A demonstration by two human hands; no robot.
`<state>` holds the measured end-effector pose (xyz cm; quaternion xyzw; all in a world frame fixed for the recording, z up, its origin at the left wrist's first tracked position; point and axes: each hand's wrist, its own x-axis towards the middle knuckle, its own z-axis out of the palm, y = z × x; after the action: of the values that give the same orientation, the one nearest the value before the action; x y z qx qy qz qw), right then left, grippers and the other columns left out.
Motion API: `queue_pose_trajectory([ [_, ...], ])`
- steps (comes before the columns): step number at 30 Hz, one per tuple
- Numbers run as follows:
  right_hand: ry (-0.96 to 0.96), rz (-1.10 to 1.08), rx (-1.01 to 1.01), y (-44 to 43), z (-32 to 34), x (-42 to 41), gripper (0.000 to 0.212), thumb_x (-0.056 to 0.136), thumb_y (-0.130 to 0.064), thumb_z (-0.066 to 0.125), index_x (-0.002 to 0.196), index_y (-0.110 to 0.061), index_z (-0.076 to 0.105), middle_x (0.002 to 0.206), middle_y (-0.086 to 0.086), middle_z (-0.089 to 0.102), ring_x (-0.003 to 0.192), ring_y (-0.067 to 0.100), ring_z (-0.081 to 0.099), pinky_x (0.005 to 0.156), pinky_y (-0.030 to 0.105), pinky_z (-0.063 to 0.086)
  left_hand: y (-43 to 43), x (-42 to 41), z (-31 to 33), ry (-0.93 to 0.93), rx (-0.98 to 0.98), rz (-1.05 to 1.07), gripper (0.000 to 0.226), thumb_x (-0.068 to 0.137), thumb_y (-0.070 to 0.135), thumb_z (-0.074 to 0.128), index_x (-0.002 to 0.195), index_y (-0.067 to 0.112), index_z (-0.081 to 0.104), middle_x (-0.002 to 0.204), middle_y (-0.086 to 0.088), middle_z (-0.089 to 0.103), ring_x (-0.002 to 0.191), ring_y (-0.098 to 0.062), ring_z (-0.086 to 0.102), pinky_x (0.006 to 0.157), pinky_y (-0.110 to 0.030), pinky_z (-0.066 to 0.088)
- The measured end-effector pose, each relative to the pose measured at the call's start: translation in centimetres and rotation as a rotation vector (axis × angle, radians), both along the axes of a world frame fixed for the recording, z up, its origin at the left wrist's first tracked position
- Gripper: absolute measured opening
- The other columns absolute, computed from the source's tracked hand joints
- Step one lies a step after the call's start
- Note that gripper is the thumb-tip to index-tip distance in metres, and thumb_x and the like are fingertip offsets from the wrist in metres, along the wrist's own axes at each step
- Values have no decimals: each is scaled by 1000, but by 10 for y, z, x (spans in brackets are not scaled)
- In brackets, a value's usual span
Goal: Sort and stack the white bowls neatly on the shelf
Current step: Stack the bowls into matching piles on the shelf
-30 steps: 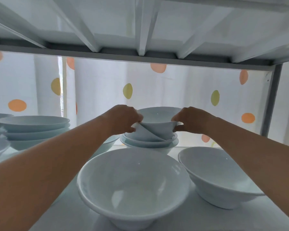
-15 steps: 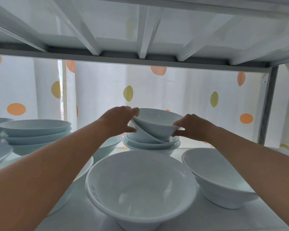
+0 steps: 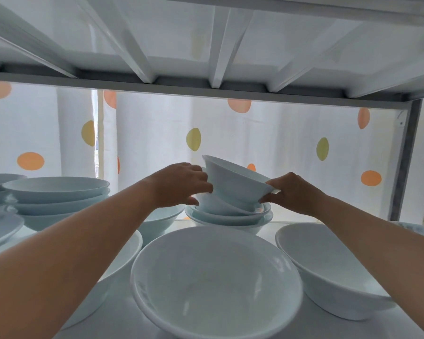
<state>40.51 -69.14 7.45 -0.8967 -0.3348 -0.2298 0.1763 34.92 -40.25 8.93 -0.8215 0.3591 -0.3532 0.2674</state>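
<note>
Both my hands reach to the back of the shelf and hold a small white bowl (image 3: 233, 182), tilted with its left rim raised, above a stack of white bowls (image 3: 230, 216). My left hand (image 3: 181, 184) grips its left side and my right hand (image 3: 291, 192) pinches its right rim. A smaller bowl under it leans askew in the stack. A large white bowl (image 3: 216, 282) stands at the front centre, with another large bowl (image 3: 328, 267) to its right, partly behind my right forearm.
A stack of wide bowls (image 3: 56, 196) and plates (image 3: 0, 226) fills the left side. Another bowl (image 3: 157, 223) sits behind my left forearm. The upper shelf's underside (image 3: 206, 89) hangs close above. A grey post (image 3: 404, 162) marks the right end; a dotted curtain hangs behind.
The top small bowl has risen off the stack and tilted, its left rim now higher. Both hands rose with it and the view drew closer.
</note>
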Motion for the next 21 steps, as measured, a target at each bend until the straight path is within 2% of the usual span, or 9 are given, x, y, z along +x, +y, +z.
queue_pose_trajectory([
  [2, -5, 2, -10, -1, 1, 0, 13, 81, -29, 68, 70, -27, 64, 70, 6, 65, 64, 22, 50, 68, 35, 45, -8, 0, 0, 42, 19, 94, 15, 85, 31, 66, 95, 21, 63, 83, 0, 66, 78, -25, 64, 66, -33, 50],
  [4, -10, -4, -26, -1, 4, 0, 11, 82, -29, 68, 76, -20, 68, 69, 5, 63, 61, 19, 47, 65, 31, 42, -14, 1, -4, 104, 63, 242, 21, 95, 37, 46, 101, 19, 57, 91, -2, 63, 86, -26, 61, 70, -33, 45],
  [6, -10, -6, -43, 1, 6, -1, 11, 82, -29, 68, 78, -19, 69, 65, 2, 60, 59, 16, 45, 63, 29, 40, -20, 0, -5, 127, 101, 324, 26, 97, 39, 40, 104, 18, 54, 96, -3, 61, 88, -26, 59, 69, -31, 39],
  [8, -15, -10, -71, 4, 7, -1, 12, 82, -29, 67, 78, -17, 68, 63, -2, 56, 59, 15, 44, 63, 30, 40, -21, 1, -5, 136, 96, 319, 27, 97, 40, 40, 103, 18, 54, 96, -3, 61, 87, -25, 58, 68, -30, 36],
  [11, -21, -38, -157, 8, 8, -1, 15, 84, -30, 64, 76, -17, 64, 60, -8, 50, 59, 13, 44, 64, 32, 40, -18, 1, -1, 208, 38, 297, 25, 94, 39, 44, 98, 18, 58, 93, -3, 62, 84, -25, 59, 72, -32, 45],
  [14, -3, -64, -230, 12, 9, -3, 22, 85, -30, 60, 72, -13, 57, 63, -3, 51, 63, 19, 46, 66, 36, 44, -19, -7, 4, 284, -50, 305, 23, 91, 39, 49, 97, 21, 63, 93, -1, 65, 80, -21, 59, 74, -31, 47],
  [16, 22, -60, -254, 17, 11, -6, 19, 85, -29, 59, 72, -15, 54, 66, -2, 52, 66, 21, 48, 68, 39, 46, -22, -13, 7, 282, -30, 348, 27, 91, 40, 48, 104, 22, 64, 96, -1, 65, 78, -20, 55, 73, -29, 44],
  [19, 48, -86, -303, 23, 12, -5, 13, 86, -18, 54, 73, -14, 52, 78, 6, 58, 72, 26, 52, 70, 41, 46, -25, -24, 6, 212, 48, 393, 33, 94, 43, 44, 109, 19, 61, 95, -3, 64, 74, -19, 47, 72, -28, 40],
  [21, 49, -102, -311, 22, 9, -3, 22, 84, -6, 48, 66, -18, 45, 76, 7, 56, 70, 25, 46, 64, 39, 43, -27, -28, 4, 158, 70, 393, 37, 95, 47, 41, 106, 17, 60, 95, -5, 64, 78, -24, 54, 74, -29, 43],
])
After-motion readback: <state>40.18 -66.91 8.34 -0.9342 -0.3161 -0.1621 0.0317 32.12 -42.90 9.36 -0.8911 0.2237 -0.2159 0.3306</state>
